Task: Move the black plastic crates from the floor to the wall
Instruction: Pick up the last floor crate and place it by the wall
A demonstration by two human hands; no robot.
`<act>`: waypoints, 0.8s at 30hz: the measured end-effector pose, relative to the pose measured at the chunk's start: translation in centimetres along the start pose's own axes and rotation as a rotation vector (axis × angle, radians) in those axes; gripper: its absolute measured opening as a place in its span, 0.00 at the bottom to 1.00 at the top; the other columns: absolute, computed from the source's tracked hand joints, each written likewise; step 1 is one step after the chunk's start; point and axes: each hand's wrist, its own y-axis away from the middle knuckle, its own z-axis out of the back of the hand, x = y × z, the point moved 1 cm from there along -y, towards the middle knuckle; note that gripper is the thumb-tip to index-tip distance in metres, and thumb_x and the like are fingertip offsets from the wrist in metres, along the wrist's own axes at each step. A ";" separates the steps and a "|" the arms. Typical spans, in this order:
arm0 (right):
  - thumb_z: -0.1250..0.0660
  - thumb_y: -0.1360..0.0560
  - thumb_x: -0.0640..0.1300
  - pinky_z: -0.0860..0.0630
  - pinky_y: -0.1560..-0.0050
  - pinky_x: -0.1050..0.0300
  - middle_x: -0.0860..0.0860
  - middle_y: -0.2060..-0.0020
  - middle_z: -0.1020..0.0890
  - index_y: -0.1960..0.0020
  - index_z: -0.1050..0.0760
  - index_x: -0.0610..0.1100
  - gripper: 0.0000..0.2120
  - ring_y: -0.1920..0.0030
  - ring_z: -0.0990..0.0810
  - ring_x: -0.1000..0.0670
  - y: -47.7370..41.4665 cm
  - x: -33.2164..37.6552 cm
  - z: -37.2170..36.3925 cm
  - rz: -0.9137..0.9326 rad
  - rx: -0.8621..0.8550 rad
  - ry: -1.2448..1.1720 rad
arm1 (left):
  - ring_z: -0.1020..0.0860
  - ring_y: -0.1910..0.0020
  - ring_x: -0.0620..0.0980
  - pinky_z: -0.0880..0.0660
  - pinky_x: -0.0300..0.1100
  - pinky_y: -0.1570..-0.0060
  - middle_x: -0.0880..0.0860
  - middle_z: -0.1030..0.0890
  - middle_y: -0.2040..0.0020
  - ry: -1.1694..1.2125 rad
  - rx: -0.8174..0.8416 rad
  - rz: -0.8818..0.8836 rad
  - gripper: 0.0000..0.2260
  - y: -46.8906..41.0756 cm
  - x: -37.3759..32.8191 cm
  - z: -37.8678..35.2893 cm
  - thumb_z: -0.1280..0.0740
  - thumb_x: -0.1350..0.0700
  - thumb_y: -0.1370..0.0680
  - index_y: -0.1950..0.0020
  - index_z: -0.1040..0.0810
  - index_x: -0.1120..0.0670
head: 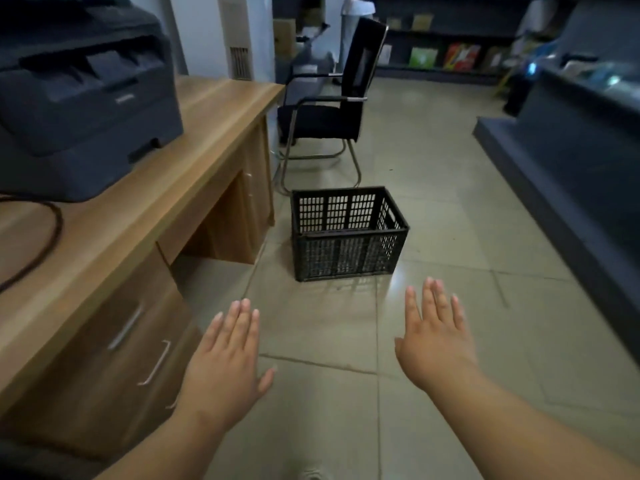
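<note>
One black plastic crate (348, 252) with perforated walls stands upright and empty on the tiled floor, ahead of me and just right of the desk's end. My left hand (228, 355) and my right hand (436, 341) are both stretched forward, palms down, fingers extended, holding nothing. Both hands hover short of the crate, the left one below its left side, the right one below its right corner. Neither touches it.
A wooden desk (194, 174) with drawers runs along the left, bearing a dark printer (83, 95) and a cable. A black office chair (332, 109) stands behind the crate. A dark counter (568, 157) lines the right. Shelves and a person stand far back.
</note>
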 end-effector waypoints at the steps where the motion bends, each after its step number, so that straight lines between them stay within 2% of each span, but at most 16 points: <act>1: 0.53 0.20 0.50 0.84 0.45 0.51 0.40 0.27 0.69 0.28 0.73 0.41 0.33 0.27 0.72 0.45 -2.3 -1.1 -0.2 -0.017 -0.006 0.008 | 0.32 0.30 0.58 0.60 0.48 0.27 0.64 0.27 0.35 -0.006 -0.003 -0.005 0.36 -2.7 -0.2 0.1 0.51 0.37 0.26 0.36 0.27 0.65; 3: 0.54 0.20 0.49 0.81 0.38 0.50 0.41 0.26 0.69 0.27 0.71 0.41 0.32 0.27 0.72 0.45 -7.6 -2.9 -0.8 -0.043 -0.021 0.014 | 0.36 0.28 0.56 0.60 0.48 0.27 0.64 0.28 0.34 -0.027 -0.007 -0.034 0.35 -8.6 -0.3 -0.3 0.51 0.38 0.26 0.35 0.30 0.66; 7: 0.54 0.21 0.49 0.87 0.51 0.52 0.42 0.27 0.70 0.31 0.75 0.41 0.32 0.27 0.73 0.45 -19.7 -5.1 -1.8 -0.030 -0.001 0.001 | 0.26 0.36 0.61 0.61 0.47 0.27 0.65 0.24 0.37 -0.075 0.094 -0.047 0.36 -20.7 0.1 -1.7 0.46 0.39 0.31 0.38 0.26 0.67; 9: 0.54 0.21 0.50 0.87 0.50 0.52 0.42 0.28 0.71 0.29 0.73 0.41 0.32 0.27 0.73 0.45 -25.6 -6.1 -2.0 -0.026 0.012 0.011 | 0.26 0.37 0.61 0.61 0.47 0.27 0.65 0.23 0.38 -0.135 0.055 -0.021 0.35 -26.6 0.7 -2.2 0.46 0.40 0.31 0.39 0.25 0.67; 10: 0.54 0.21 0.49 0.86 0.46 0.52 0.42 0.28 0.71 0.29 0.73 0.41 0.32 0.27 0.73 0.45 -28.3 -6.5 -2.1 -0.028 0.023 0.020 | 0.28 0.35 0.60 0.63 0.47 0.28 0.65 0.24 0.37 -0.151 0.067 -0.005 0.35 -29.3 0.8 -2.3 0.47 0.40 0.30 0.38 0.27 0.66; 11: 0.54 0.20 0.49 0.83 0.40 0.51 0.41 0.27 0.70 0.28 0.73 0.40 0.32 0.27 0.72 0.44 -31.1 -6.9 -2.2 -0.036 0.036 0.022 | 0.34 0.31 0.58 0.68 0.47 0.29 0.64 0.29 0.33 -0.170 0.085 0.026 0.34 -31.9 0.9 -2.1 0.49 0.40 0.28 0.34 0.32 0.64; 13: 0.54 0.20 0.48 0.74 0.30 0.48 0.40 0.27 0.69 0.30 0.74 0.39 0.32 0.27 0.72 0.44 -36.1 -7.6 -2.6 -0.051 0.064 0.017 | 0.58 0.27 0.54 0.83 0.47 0.41 0.60 0.54 0.25 -0.251 -0.126 0.026 0.31 -37.3 1.7 -2.4 0.55 0.40 0.22 0.27 0.54 0.59; 14: 0.54 0.20 0.48 0.72 0.29 0.48 0.40 0.27 0.69 0.32 0.75 0.39 0.32 0.27 0.72 0.44 -38.4 -7.9 -2.8 -0.045 0.075 0.020 | 0.66 0.30 0.53 0.87 0.47 0.48 0.58 0.65 0.28 -0.251 -0.070 0.021 0.32 -39.7 1.6 -2.6 0.57 0.38 0.22 0.28 0.63 0.57; 15: 0.54 0.20 0.48 0.73 0.30 0.49 0.41 0.27 0.70 0.33 0.76 0.39 0.32 0.27 0.72 0.44 -40.6 -8.3 -3.1 -0.029 0.079 0.023 | 0.70 0.31 0.53 0.88 0.48 0.53 0.57 0.69 0.30 -0.260 0.034 0.075 0.33 -42.0 1.3 -2.4 0.58 0.37 0.22 0.29 0.67 0.57; 16: 0.54 0.21 0.48 0.77 0.33 0.49 0.41 0.27 0.70 0.34 0.77 0.40 0.32 0.27 0.72 0.44 -42.9 -8.8 -3.5 -0.014 0.079 0.020 | 0.71 0.32 0.52 0.88 0.48 0.54 0.57 0.70 0.30 -0.246 0.058 0.113 0.33 -44.4 1.4 -2.9 0.58 0.37 0.22 0.29 0.68 0.57; 18: 0.54 0.21 0.47 0.84 0.44 0.52 0.42 0.27 0.70 0.34 0.77 0.41 0.32 0.27 0.73 0.45 -47.9 -10.0 -4.5 0.010 0.075 0.010 | 0.67 0.30 0.52 0.88 0.46 0.50 0.58 0.65 0.28 -0.247 -0.057 0.129 0.33 -49.4 1.9 -4.3 0.56 0.38 0.22 0.26 0.61 0.58; 19: 0.55 0.21 0.47 0.85 0.47 0.53 0.42 0.27 0.70 0.34 0.77 0.41 0.31 0.27 0.73 0.45 -50.4 -10.6 -4.9 0.024 0.077 0.016 | 0.60 0.28 0.53 0.86 0.45 0.44 0.59 0.57 0.26 -0.226 -0.122 0.121 0.33 -51.8 2.0 -4.7 0.56 0.38 0.22 0.26 0.54 0.59; 21: 0.56 0.21 0.46 0.85 0.49 0.53 0.42 0.26 0.69 0.35 0.77 0.41 0.30 0.27 0.72 0.45 -55.8 -11.7 -6.1 0.047 0.089 0.025 | 0.41 0.28 0.55 0.77 0.44 0.33 0.61 0.39 0.28 -0.177 0.016 0.141 0.36 -56.5 2.3 -5.9 0.57 0.38 0.26 0.29 0.38 0.62; 22: 0.56 0.22 0.46 0.85 0.49 0.53 0.42 0.26 0.69 0.35 0.77 0.41 0.30 0.27 0.72 0.45 -58.6 -12.2 -6.7 0.055 0.097 0.031 | 0.33 0.31 0.58 0.72 0.44 0.30 0.63 0.31 0.31 -0.182 0.093 0.135 0.37 -58.8 2.4 -6.8 0.56 0.38 0.27 0.33 0.31 0.65; 23: 0.56 0.22 0.46 0.85 0.50 0.53 0.43 0.26 0.69 0.35 0.77 0.41 0.30 0.27 0.72 0.45 -61.3 -12.7 -7.4 0.065 0.107 0.043 | 0.28 0.34 0.60 0.68 0.45 0.28 0.64 0.26 0.35 -0.177 0.146 0.123 0.35 -61.2 2.2 -7.6 0.53 0.39 0.26 0.36 0.28 0.66; 24: 0.55 0.22 0.45 0.86 0.50 0.53 0.43 0.26 0.69 0.35 0.77 0.41 0.31 0.27 0.72 0.45 -64.1 -13.2 -8.1 0.080 0.120 0.059 | 0.28 0.34 0.60 0.68 0.45 0.28 0.64 0.26 0.35 -0.169 0.192 0.131 0.34 -63.5 2.1 -8.4 0.49 0.40 0.26 0.36 0.28 0.66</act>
